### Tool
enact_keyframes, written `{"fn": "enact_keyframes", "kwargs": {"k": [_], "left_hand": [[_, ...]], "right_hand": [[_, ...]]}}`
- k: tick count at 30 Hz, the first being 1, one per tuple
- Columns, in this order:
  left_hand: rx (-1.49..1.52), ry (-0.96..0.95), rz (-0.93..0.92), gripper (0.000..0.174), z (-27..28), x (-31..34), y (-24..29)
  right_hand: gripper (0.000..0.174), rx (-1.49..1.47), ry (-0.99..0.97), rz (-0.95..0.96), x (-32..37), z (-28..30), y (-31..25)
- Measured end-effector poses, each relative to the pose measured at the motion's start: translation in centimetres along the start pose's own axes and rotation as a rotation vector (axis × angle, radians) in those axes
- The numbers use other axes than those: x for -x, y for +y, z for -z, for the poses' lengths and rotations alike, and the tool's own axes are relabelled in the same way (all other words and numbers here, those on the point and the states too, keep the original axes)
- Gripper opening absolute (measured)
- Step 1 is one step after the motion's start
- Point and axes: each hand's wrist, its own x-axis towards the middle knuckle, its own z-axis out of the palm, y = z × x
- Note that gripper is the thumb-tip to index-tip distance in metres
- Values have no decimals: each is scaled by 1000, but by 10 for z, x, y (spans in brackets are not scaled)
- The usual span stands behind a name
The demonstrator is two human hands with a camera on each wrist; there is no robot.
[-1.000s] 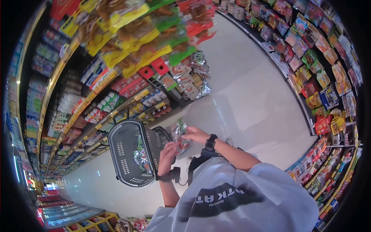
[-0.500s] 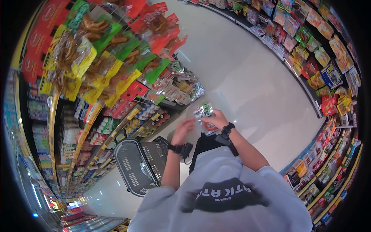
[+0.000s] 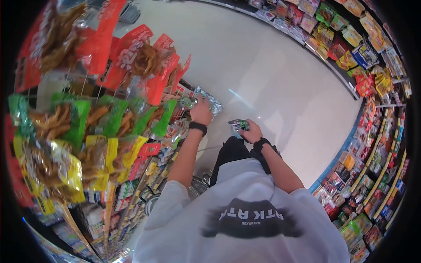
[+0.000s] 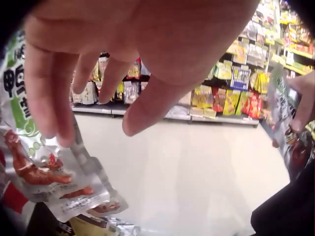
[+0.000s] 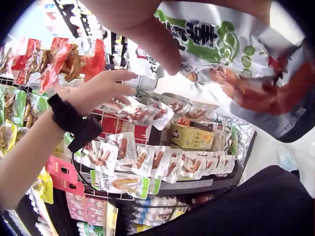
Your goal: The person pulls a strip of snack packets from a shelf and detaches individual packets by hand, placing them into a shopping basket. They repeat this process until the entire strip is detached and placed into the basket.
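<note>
My right hand (image 3: 253, 131) grips a silver snack pouch (image 5: 246, 73) with green print and a reddish-brown meat picture, its thumb across the front. At the end of the rack, my left hand (image 3: 201, 114) reaches over hanging silver pouches with no pouch gripped. In the left wrist view its fingers point downward, fairly straight, with two fingertips overlapping a similar silver pouch (image 4: 42, 162). Rows of these pouches (image 5: 152, 160) hang below the left hand in the right wrist view.
Red, green and yellow bags (image 3: 147, 63) hang on hooks at the left. Part of a grey shopping basket (image 3: 199, 186) shows beside my left arm, mostly hidden. A long shelf of packaged snacks (image 3: 337, 48) curves along the right, across a pale floor (image 3: 294, 105).
My left hand has left the pouch in my right hand and moved out to the hanging pouches. The right hand keeps its pouch, now tilted. The view has shifted towards the rack, mostly hiding the basket.
</note>
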Motion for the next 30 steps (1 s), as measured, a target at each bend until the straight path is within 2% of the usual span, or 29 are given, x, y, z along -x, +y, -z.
{"fn": "enact_keyframes", "kwargs": {"k": [3,6,7,12,16,18,22,27,30], "left_hand": [[-233,30,120,48,-45,-31,-21],[-287,-61,150,40,-65,-38,-29],[-257,-78,109,36,-67,-31,-32],[-146,-184,-23,22,-15,-1,-26],[-198,-130,-66,24,-41,18,-39],[-204,-96,-94,14,-36,30,-34],[-191,-17,-137,6,-35,55,-23],[-128,1,-171,5,-16,80,-5],[-142,33,-203,5,-5,95,4]], "right_hand": [[40,39,-5,-31,-19,-28,14],[39,20,-5,-8,-24,-45,22],[38,33,-16,-31,-24,-49,24],[33,-7,-37,-58,-44,-55,22],[27,102,-97,-24,-50,-57,14],[26,129,-199,-26,-52,-51,6],[25,222,-288,96,-49,-58,16],[26,354,-337,201,-41,-75,50],[28,541,-364,279,-35,-78,58]]}}
